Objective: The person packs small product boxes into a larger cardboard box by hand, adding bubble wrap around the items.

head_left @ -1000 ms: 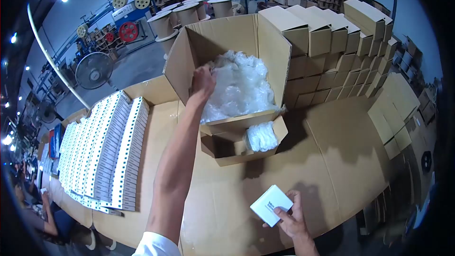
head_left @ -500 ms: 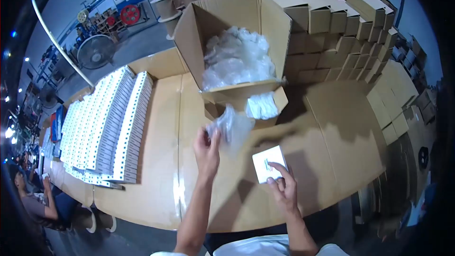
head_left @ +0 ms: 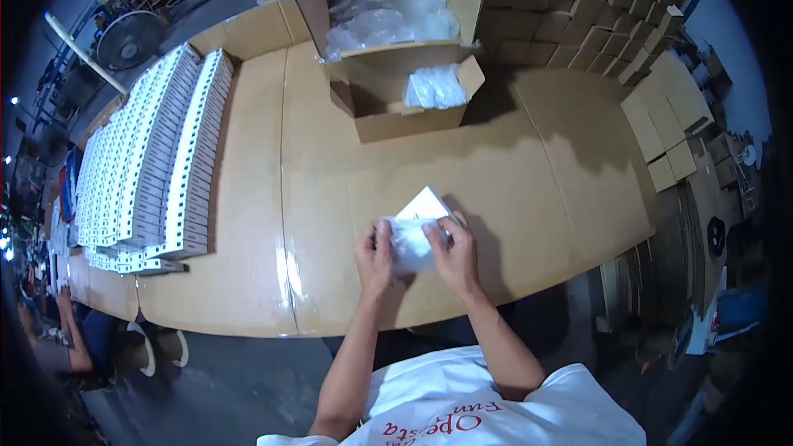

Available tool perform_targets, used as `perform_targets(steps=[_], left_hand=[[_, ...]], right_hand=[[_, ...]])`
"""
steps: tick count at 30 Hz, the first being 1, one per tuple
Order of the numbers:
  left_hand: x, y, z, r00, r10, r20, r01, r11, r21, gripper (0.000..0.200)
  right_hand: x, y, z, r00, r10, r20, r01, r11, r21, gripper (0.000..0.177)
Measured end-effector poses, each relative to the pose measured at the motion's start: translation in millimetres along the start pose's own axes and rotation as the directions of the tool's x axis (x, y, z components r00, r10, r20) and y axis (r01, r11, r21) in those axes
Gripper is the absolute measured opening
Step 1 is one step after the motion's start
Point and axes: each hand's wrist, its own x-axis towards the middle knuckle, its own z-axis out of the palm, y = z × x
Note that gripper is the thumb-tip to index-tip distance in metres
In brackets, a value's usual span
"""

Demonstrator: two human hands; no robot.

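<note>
Low over the near middle of the table, a flat white box (head_left: 425, 203) pokes out from behind a clear plastic bag (head_left: 411, 249). My left hand (head_left: 376, 258) pinches the bag's left side between thumb and fingers. On the other side, my right hand (head_left: 456, 253) grips the white box, its thumb pressing at the bag's edge. The bag's mouth lies against the lower part of the box and covers it. Beyond my hands stands an open cardboard carton (head_left: 409, 125) with a plastic-wrapped bundle (head_left: 435, 87) in its right end.
Long rows of white boxes (head_left: 153, 157) fill the table's left side. A large carton of clear plastic bags (head_left: 392, 8) stands at the back. Brown cartons (head_left: 570, 12) are stacked at the back right, with more cartons (head_left: 667, 120) along the right edge. Another person (head_left: 70, 339) sits at far left.
My left hand has brought the plastic bag down and right to the white box. My right hand has drawn the box nearer, and both hands now meet at it. The view has tilted down.
</note>
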Motion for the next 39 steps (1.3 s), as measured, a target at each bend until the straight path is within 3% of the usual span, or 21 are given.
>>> perform_targets(steps=[2,5,9,10,12,16,18,20,21,22,24,25,29,30,33,34,35,37,38,39], left_hand=[[4.2,-14.4,-5.1,1.000,0.011,-0.029,-0.014,0.996,-0.090,0.026],[6.8,-18.4,0.5,0.988,0.089,-0.125,-0.110,0.978,-0.176,0.026],[3.7,-16.2,-0.1,0.990,0.115,-0.079,-0.120,0.991,-0.064,0.021],[5.1,-17.8,-3.7,0.987,0.158,-0.038,-0.158,0.987,-0.016,0.016],[2.6,-9.6,-3.6,0.998,0.053,0.023,-0.052,0.996,-0.069,0.016],[7.3,-9.3,-9.5,0.987,-0.076,0.140,0.093,0.989,-0.119,0.027],[8.0,-8.8,-12.9,0.987,-0.088,0.133,0.121,0.957,-0.264,0.031],[15.4,-8.7,-19.4,0.983,-0.085,0.164,0.134,0.937,-0.323,0.039],[14.2,-7.7,-20.3,0.979,-0.094,0.183,0.147,0.942,-0.301,0.040],[14.5,-6.1,-19.4,0.974,-0.102,0.203,0.158,0.947,-0.281,0.041],[15.6,0.2,-23.0,0.939,-0.174,0.298,0.237,0.953,-0.190,0.043],[16.8,0.9,-21.0,0.938,-0.144,0.317,0.205,0.964,-0.169,0.043],[17.7,4.2,-18.1,0.918,-0.094,0.384,0.128,0.990,-0.064,0.041],[15.5,4.1,-18.5,0.910,-0.102,0.401,0.124,0.992,-0.030,0.041],[18.4,-11.9,-18.7,0.942,-0.082,0.326,0.159,0.964,-0.215,0.052],[16.8,-14.9,-20.8,0.940,-0.006,0.342,0.137,0.922,-0.361,0.056],[13.6,-17.8,-23.6,0.936,0.074,0.346,0.117,0.859,-0.499,0.061],[8.1,-23.0,-25.2,0.910,0.228,0.346,0.008,0.826,-0.564,0.068],[5.5,-25.5,-25.4,0.884,0.299,0.359,-0.090,0.863,-0.498,0.071],[4.3,-25.8,-24.8,0.850,0.368,0.376,-0.193,0.883,-0.428,0.074]], right_hand=[[-1.7,3.2,-1.0,0.998,0.051,-0.025,-0.049,0.995,0.082,0.024],[-4.1,24.4,3.4,0.976,0.216,0.001,-0.202,0.914,0.351,0.021],[1.0,7.5,-12.3,0.942,0.308,0.131,-0.333,0.901,0.279,0.022],[4.1,11.7,-11.5,0.958,0.260,0.120,-0.283,0.926,0.251,0.022],[9.2,24.9,-7.8,0.981,0.171,0.097,-0.187,0.963,0.193,0.023],[15.6,29.3,-7.8,0.956,0.250,0.155,-0.289,0.897,0.335,0.021],[18.4,29.5,-15.2,0.928,0.323,0.185,-0.371,0.842,0.393,0.023],[28.4,11.2,-32.8,0.994,-0.066,0.082,0.061,0.996,0.057,0.035],[29.7,5.7,-39.9,0.961,-0.263,0.086,0.272,0.954,-0.127,0.043],[31.0,7.0,-43.1,0.946,-0.295,0.136,0.318,0.927,-0.199,0.064],[30.6,0.9,-47.9,0.883,-0.393,0.255,0.447,0.870,-0.206,0.070],[31.0,-3.2,-50.9,0.843,-0.437,0.314,0.510,0.836,-0.204,0.073],[32.8,-1.4,-45.3,0.757,-0.568,0.323,0.643,0.736,-0.213,0.066],[30.8,-3.4,-42.0,0.773,-0.566,0.286,0.627,0.752,-0.206,0.050],[28.9,5.3,-41.0,0.863,-0.435,0.256,0.474,0.873,-0.116,0.042],[27.1,2.4,-40.0,0.897,-0.396,0.195,0.424,0.897,-0.128,0.026],[25.3,0.6,-36.7,0.945,-0.288,0.156,0.309,0.942,-0.132,0.022],[20.0,-2.2,-32.1,0.995,-0.060,0.076,0.069,0.990,-0.125,0.018],[18.2,1.6,-29.7,0.987,-0.157,0.043,0.161,0.980,-0.113,0.026],[15.0,1.2,-27.1,0.992,-0.119,0.049,0.123,0.987,-0.106,0.027]])
